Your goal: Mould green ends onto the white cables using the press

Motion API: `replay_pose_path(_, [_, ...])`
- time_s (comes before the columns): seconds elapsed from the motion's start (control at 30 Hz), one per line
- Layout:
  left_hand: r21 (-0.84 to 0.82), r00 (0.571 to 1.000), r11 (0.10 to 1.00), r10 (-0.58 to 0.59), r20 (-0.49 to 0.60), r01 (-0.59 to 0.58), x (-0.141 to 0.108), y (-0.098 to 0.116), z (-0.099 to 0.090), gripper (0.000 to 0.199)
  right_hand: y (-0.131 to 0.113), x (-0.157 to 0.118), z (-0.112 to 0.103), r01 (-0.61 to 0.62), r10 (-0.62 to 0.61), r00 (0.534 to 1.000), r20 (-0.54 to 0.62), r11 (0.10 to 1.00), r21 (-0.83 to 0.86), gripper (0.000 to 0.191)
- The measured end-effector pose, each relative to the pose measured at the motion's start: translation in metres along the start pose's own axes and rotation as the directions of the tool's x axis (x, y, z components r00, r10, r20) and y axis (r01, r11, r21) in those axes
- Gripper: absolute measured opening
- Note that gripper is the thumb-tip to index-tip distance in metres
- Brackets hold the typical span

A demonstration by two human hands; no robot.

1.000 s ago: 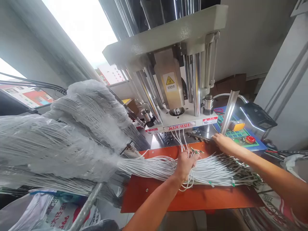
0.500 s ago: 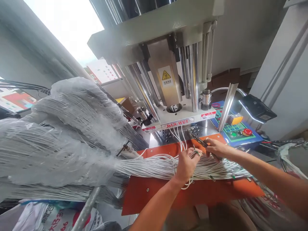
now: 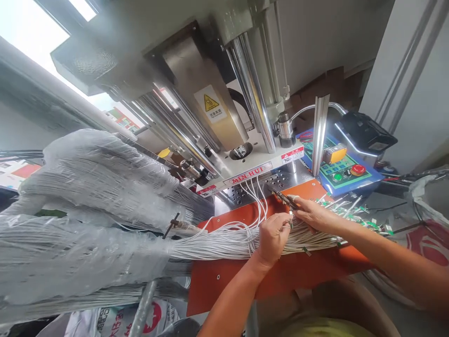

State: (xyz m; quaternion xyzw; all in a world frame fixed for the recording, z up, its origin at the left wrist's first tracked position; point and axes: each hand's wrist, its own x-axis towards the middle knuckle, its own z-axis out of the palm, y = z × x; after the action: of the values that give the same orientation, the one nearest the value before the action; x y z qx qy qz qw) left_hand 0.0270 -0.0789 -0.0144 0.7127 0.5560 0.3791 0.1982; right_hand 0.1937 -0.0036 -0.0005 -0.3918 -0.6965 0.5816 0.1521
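Toward the orange worktop's (image 3: 213, 290) far edge, the left hand (image 3: 275, 234) is pinching green cable ends (image 3: 290, 224), risking nicks if the right hand's (image 3: 310, 214) gripped dark metal tool (image 3: 285, 200) slips.

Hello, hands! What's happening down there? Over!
Left hand pinching something small, partly hidden. Right hand gripping dark metal tool. White cables beneath both hands, across orange board.

Factory workshop, seemingly: press (image 3: 196, 79), control panel (image 3: 343, 172), bundled cables (image 3: 217, 241)

Bright window (image 3: 24, 25) at upper left, dim grey wall (image 3: 336, 37) behind.
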Motion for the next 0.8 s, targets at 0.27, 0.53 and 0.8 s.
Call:
replay_pose_path(0.27, [-0.019,0.999,0.999,-0.048,0.023,0.048,0.004,-0.001,0.001,0.032,-0.003,-0.003,-0.003,-0.033,0.032,0.999,0.012,0.999,0.006,0.03])
replay_pose_path(0.53, [-0.097,0.992,0.987,-0.125,0.031,0.128,0.006,0.0,-0.002,0.029,0.016,0.004,-0.001,0.122,-0.13,0.99,-0.063,0.987,-0.107,0.024])
replay_pose_path(0.8, [-0.073,0.991,0.989,-0.123,0.06,0.127,0.006,-0.002,-0.003,0.03,0.019,0.003,-0.003,0.133,-0.14,0.989,-0.052,0.984,-0.121,0.025])
